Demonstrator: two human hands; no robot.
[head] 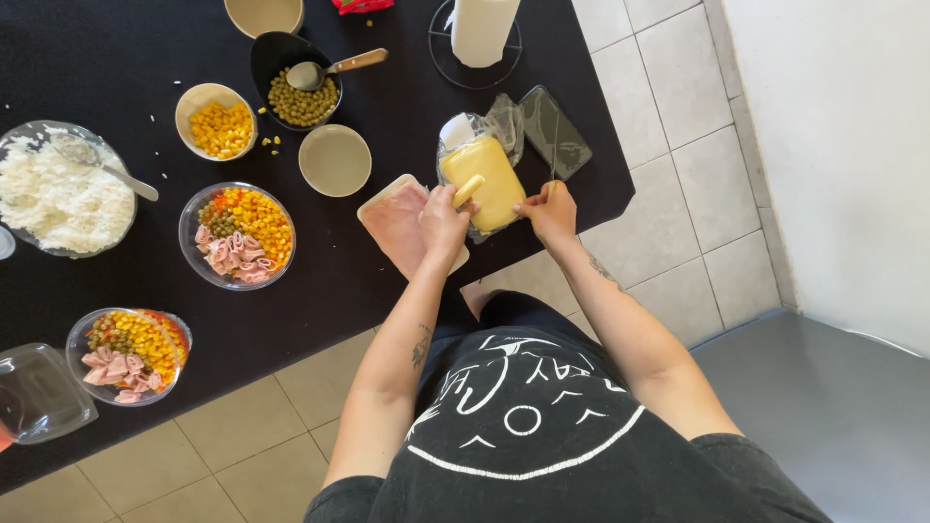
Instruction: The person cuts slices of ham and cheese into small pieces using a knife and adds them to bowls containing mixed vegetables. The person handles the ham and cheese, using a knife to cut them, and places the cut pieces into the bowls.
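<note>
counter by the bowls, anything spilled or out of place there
Yes: a few loose corn kernels lie scattered on the black counter, between the bowl of corn and the dark bowl of peas. Nothing else stands out.

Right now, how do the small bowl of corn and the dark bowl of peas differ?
The corn bowl is pale, round and holds yellow kernels with no utensil in it. The pea bowl is black, more oval, holds green peas, and has a wooden-handled spoon resting in it. A few loose kernels lie on the table between them. Both sit on the black table, beyond the person's hands.
</note>
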